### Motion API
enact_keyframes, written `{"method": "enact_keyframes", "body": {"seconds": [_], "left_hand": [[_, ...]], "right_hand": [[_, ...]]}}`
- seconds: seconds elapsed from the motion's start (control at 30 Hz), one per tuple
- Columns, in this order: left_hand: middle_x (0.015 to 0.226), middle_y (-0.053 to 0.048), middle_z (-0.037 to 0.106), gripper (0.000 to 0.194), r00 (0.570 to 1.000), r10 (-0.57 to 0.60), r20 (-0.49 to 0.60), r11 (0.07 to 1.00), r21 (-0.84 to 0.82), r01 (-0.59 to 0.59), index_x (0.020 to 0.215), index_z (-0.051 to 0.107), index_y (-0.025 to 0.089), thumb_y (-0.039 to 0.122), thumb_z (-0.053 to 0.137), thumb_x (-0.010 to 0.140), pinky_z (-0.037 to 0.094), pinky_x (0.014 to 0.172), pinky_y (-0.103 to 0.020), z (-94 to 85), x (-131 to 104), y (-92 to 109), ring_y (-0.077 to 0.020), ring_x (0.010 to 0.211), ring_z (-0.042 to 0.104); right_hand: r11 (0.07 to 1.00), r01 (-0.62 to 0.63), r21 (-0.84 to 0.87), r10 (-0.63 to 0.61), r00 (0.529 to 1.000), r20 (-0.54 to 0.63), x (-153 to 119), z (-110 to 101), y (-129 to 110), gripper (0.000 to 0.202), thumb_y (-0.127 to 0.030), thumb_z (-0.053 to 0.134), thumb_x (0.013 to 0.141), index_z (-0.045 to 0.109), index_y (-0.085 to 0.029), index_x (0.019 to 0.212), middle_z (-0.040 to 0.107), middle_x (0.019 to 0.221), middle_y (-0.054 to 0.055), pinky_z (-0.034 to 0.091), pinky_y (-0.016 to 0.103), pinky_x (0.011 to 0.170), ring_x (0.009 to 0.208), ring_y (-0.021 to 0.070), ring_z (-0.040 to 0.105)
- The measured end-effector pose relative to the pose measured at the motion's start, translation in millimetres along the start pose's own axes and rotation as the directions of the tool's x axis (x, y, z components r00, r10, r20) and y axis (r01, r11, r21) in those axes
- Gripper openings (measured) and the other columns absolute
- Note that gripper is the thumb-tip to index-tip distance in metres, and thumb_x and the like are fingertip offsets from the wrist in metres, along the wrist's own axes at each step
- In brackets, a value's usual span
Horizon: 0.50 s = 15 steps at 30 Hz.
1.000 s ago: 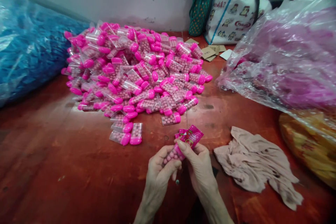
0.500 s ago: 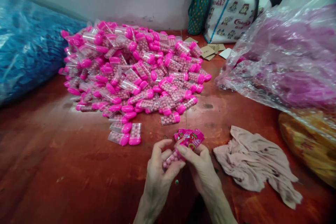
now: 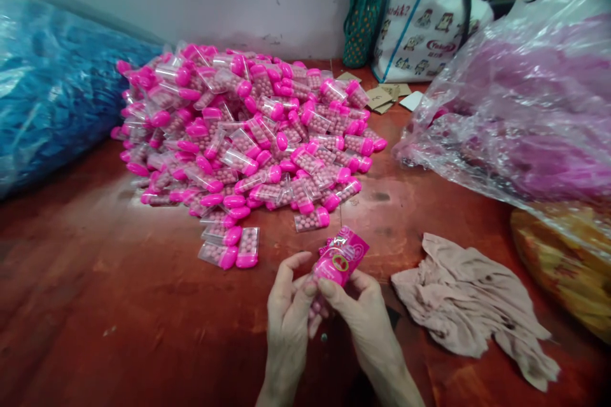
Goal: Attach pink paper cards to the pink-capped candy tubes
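Near the front of the red table, my left hand (image 3: 291,311) is closed around a small clear container of pink balls (image 3: 317,309), partly hidden by the fingers. My right hand (image 3: 365,308) pinches a shiny pink printed wrapper (image 3: 342,259) at its lower edge, just above the container. Both thumbs meet at the wrapper's lower end. Part of another pink printed piece shows behind it. Beyond the hands lies a large heap of clear containers with pink caps (image 3: 248,133). Two near ones, one upright-lying container (image 3: 248,247) and a slanted one (image 3: 218,254), lie at the heap's front.
A beige cloth (image 3: 470,296) lies right of my hands. A blue plastic-wrapped bundle (image 3: 57,89) is at left, a clear bag with pink contents (image 3: 529,114) at right. Behind stand a white printed bag (image 3: 420,28) and cardboard pieces (image 3: 380,98).
The pink wrapper now stands over the container, its printed face more exposed. My left thumb has moved up to the wrapper, and the container is more hidden. The view has shifted slightly.
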<state>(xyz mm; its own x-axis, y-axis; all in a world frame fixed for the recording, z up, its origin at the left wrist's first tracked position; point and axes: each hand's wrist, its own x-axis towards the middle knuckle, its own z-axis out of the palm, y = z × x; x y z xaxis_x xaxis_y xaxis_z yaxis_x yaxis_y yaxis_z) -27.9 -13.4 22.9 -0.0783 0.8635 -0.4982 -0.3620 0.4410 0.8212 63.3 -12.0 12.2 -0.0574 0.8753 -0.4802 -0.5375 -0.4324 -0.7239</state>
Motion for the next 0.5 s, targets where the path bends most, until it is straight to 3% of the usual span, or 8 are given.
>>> {"method": "enact_keyframes", "body": {"seconds": [0.17, 0.37, 0.5], "left_hand": [[0.057, 0.003, 0.054, 0.036, 1.0, 0.02, -0.012, 1.0, -0.008, -0.02, 0.103, 0.047, 0.018, 0.033, 0.062, 0.073, 0.03, 0.036, -0.011, 3.7, 0, 4, -0.0057, 0.044, 0.045], [0.058, 0.004, 0.055, 0.033, 0.958, 0.15, -0.245, 0.988, 0.012, -0.152, 0.099, 0.051, 0.019, 0.028, 0.065, 0.071, 0.032, 0.037, -0.011, 7.2, -4, -3, -0.0031, 0.04, 0.041], [0.053, 0.005, 0.052, 0.026, 0.966, 0.166, -0.198, 0.986, 0.008, -0.168, 0.092, 0.055, 0.017, 0.03, 0.065, 0.071, 0.032, 0.037, -0.011, 6.5, -2, -2, -0.003, 0.04, 0.042]], "right_hand": [[0.994, 0.095, -0.053, -0.097, 0.994, -0.04, 1, 0, -4, 0.015, -0.03, 0.067, 0.073, 0.068, -0.015, 0.077, 0.066, 0.067, 0.001, 0.046, 0.02, 0.061, 0.061, 0.0108, 0.057], [0.996, 0.09, 0.004, -0.089, 0.992, -0.088, -5, 23, 15, 0.02, -0.034, 0.062, 0.077, 0.07, -0.015, 0.076, 0.057, 0.053, -0.002, 0.038, 0.018, 0.045, 0.046, 0.0072, 0.046], [0.993, 0.065, 0.098, -0.064, 0.998, -0.011, -4, 18, 13, 0.016, -0.03, 0.062, 0.078, 0.07, -0.016, 0.078, 0.061, 0.06, 0.0, 0.041, 0.018, 0.052, 0.055, 0.0085, 0.052]]}}
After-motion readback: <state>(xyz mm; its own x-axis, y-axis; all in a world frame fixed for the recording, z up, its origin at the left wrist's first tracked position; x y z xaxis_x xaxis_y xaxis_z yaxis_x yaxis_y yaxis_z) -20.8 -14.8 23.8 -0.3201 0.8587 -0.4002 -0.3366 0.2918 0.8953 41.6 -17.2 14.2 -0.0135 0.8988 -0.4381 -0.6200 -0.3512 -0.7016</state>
